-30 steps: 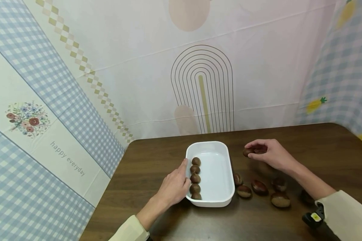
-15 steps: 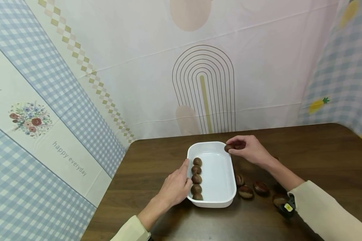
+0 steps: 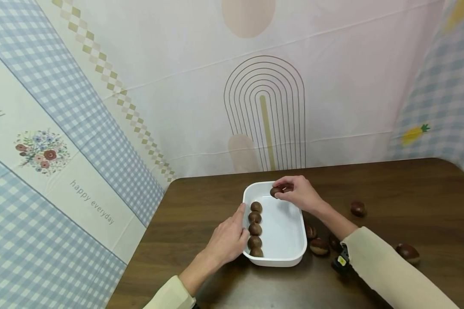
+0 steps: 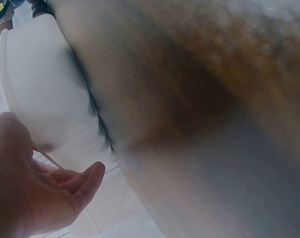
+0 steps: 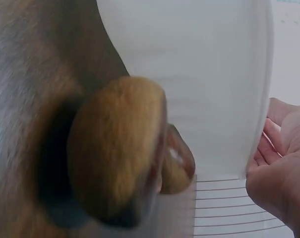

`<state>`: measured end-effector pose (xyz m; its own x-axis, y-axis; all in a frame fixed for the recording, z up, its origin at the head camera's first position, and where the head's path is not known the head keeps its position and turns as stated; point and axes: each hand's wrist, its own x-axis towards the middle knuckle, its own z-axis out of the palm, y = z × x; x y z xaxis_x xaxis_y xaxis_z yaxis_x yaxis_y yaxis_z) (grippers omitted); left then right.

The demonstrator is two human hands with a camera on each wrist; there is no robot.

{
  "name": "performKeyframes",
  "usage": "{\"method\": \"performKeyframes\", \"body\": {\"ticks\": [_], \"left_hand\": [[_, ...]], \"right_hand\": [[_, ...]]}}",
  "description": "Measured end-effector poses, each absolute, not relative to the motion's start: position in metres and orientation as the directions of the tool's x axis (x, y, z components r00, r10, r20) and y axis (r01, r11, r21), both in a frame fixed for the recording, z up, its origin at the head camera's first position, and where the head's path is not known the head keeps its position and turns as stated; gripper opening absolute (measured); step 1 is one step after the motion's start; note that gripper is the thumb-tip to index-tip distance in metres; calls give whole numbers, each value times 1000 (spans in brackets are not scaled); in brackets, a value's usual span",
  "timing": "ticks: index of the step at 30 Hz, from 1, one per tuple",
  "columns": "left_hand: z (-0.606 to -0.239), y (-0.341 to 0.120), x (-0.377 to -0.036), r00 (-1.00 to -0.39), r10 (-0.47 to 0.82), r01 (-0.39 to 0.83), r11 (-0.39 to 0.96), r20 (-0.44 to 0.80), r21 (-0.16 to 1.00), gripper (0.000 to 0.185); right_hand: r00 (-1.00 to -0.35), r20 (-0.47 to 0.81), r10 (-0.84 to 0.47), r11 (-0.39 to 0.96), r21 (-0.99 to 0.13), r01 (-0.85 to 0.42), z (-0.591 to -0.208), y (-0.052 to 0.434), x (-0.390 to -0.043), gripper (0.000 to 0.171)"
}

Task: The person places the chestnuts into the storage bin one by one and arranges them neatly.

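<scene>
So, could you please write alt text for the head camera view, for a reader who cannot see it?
A right hand holds a chestnut over the far end of a white dish on a dark wooden table. The left hand rests on the dish's left rim beside a row of five chestnuts. More loose chestnuts lie to the right.

Five chestnuts [image 3: 254, 229] line one white dish [image 3: 290, 256]; one is held, five lie outside.

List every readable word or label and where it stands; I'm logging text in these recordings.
"happy everyday": on the checked cloth backdrop, below the flower print.
"you", cut off by the frame's left edge: same backdrop, higher up.
The yellow tag on the right wrist strap: too small to read.
</scene>
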<state>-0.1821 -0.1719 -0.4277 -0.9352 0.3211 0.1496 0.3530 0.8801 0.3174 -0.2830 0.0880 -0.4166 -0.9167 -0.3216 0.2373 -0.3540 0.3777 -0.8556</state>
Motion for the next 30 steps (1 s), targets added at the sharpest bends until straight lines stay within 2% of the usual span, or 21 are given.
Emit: {"method": "performKeyframes", "body": {"ticks": [30], "left_hand": [[-429, -171, -184, -935, 317, 352, 884, 159, 306, 70]], "right_hand": [[-930, 210, -303, 417, -848, -327, -420, 41, -307, 25]]}}
